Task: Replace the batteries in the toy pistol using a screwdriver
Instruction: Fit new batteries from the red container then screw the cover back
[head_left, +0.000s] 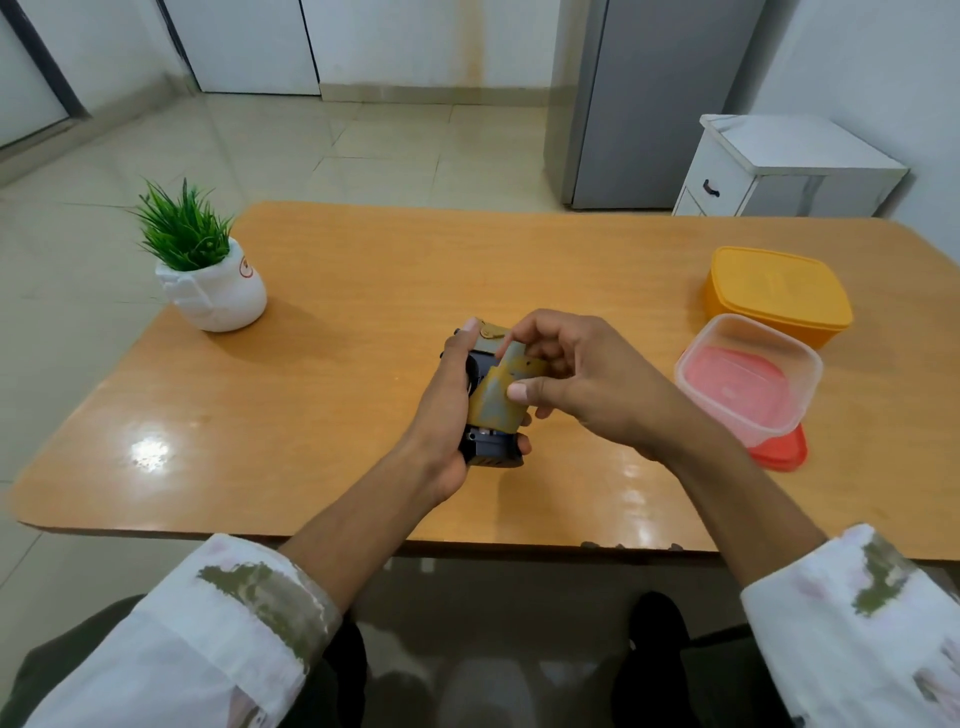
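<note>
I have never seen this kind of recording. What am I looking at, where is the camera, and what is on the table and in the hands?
There is no machine: a person wears one camera on the head, looking down at their two bare hands. The left hand grips a toy pistol; the right hand pinches its yellowish shell. Below is a wooden table. On it stand a plant in a white pot at the left, and at the right an orange lidded box and a clear box.
</note>
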